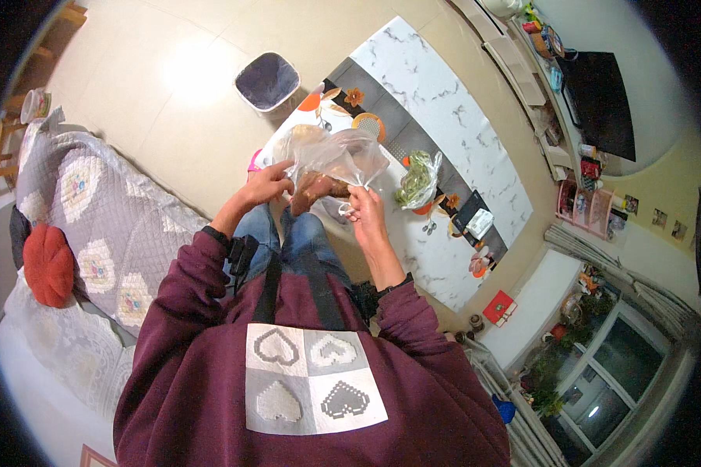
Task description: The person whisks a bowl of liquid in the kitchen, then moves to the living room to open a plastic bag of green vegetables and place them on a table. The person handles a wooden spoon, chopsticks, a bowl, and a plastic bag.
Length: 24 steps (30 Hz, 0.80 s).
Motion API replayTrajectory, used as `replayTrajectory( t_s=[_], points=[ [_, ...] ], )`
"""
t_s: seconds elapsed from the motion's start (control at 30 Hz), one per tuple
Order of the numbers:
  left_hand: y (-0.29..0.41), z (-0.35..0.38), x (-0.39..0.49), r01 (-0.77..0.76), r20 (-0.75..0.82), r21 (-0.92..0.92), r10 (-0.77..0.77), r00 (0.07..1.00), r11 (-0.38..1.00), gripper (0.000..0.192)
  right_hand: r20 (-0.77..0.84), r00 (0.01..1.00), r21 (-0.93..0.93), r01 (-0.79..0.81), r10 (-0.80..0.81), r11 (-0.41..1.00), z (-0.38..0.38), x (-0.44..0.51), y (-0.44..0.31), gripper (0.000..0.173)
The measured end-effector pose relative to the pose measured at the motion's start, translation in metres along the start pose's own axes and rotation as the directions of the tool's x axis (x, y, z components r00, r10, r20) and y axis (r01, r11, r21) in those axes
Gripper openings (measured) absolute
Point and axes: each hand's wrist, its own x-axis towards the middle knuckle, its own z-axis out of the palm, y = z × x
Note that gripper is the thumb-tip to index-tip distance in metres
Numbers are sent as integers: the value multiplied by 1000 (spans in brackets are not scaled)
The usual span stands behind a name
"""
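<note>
A clear plastic bag (356, 153) with brown, lumpy food items (315, 190) in it lies over the near edge of the table in front of me. My right hand (365, 210) pinches the gathered plastic at the bag's right side, by a small white twisted end. At the bag's left side is my left hand (269, 187), its index finger stretched out and the others partly curled; it looks to be touching the plastic. Just right of the bag sits another clear bag (417, 181) of green vegetables.
The table (438, 82) has a marble-patterned cover with a grey printed band. A lined waste bin (267, 82) stands on the floor beyond its left corner. A white pack (479, 224) lies on the table's right part. To my left is a quilt-covered sofa (102, 175) with a red cushion (48, 265).
</note>
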Motion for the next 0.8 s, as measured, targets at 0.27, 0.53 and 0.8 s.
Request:
replayTrajectory(
  t_s=[0.27, 0.53, 0.8],
  points=[
    [9, 24, 11, -103, 92, -249, 130, 987, 963, 41, 5, 998, -165, -65, 67, 984, 1, -24, 9, 13],
    [9, 28, 4, -228, 286, 118, 186, 940, 967, 68, 120, 983, 30, -145, 140, 989, 39, -15, 13, 12],
    [35, 7, 21, -216, 143, 460, 168, 975, 861, 64, 158, 977, -437, 201, -145, 877, 82, 9, 19, 26]
  ],
)
